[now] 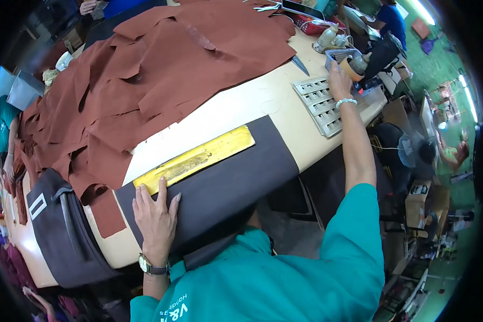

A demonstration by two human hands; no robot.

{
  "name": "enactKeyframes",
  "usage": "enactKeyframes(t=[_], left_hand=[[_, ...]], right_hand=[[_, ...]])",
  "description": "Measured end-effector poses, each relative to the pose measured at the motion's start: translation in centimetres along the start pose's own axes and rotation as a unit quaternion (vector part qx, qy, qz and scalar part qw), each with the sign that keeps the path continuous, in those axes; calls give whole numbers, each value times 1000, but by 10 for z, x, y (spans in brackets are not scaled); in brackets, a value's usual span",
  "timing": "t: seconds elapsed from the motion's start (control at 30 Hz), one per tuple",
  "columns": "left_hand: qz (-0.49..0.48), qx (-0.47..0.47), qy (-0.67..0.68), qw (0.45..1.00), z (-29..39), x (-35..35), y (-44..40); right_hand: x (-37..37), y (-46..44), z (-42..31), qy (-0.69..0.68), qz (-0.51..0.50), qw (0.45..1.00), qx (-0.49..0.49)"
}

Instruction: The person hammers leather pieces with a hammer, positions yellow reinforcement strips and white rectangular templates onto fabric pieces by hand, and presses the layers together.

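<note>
My left hand (156,214) lies with fingers spread on a dark leather sheet (225,190). Its fingertips touch the near edge and left end of a long, worn yellow bar (198,158), which rests flat on the sheet. Stretched far to the right, my right hand (340,83) is above a pale slotted tray (319,107), at the near side of a small grey-blue basket (338,55) and an orange cup (352,70). The fingers of that hand are mostly hidden, so whether they grip anything cannot be made out.
Rumpled reddish-brown leather (161,80) covers the table's far side. A pointed metal tool (300,65), a bottle (327,38) and a red basket (314,26) stand or lie toward the back right. Folded dark leather (64,231) hangs over the left edge. Other people work around the table.
</note>
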State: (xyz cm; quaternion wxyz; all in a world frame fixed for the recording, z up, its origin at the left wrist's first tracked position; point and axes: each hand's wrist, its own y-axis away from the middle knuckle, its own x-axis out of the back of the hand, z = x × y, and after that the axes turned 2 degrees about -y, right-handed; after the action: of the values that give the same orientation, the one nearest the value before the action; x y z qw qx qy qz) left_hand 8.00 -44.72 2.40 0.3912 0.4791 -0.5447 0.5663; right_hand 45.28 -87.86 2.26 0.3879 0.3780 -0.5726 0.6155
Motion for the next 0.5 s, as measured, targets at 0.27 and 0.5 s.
enactKeyframes(t=[0.27,0.5], left_hand=[[12,-12,11,1000,-3,2,-4],[1,-23,13,1000,-9,4,-7]], right_hand=[[62,-17,-44,164,66,977,119],[180,67,-107,-481,239,843,30]])
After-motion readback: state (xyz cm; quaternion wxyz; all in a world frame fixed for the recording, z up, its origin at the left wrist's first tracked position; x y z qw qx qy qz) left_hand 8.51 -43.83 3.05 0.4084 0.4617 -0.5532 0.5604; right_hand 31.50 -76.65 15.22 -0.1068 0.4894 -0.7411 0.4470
